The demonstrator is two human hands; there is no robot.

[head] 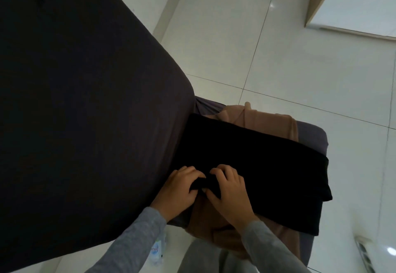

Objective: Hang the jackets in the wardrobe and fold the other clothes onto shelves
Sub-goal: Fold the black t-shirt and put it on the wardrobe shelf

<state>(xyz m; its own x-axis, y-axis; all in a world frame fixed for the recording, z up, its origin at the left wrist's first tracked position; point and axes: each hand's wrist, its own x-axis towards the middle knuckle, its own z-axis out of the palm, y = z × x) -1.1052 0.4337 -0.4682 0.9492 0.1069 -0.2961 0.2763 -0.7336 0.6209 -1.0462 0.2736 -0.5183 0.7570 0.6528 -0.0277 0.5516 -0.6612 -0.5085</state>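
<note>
Black folded garment (252,165) laid across a tan garment (267,120) on a grey-covered stool (315,137), lower centre-right of the frame, just beside the dark grey bed (85,101) filling the left. Both hands at the black garment's near left edge, lower centre: left hand (182,189) and right hand (229,191) side by side, fingers curled, pinching a bunched fold of the black cloth between them. White tiled floor (235,47) above and to the right.
</note>
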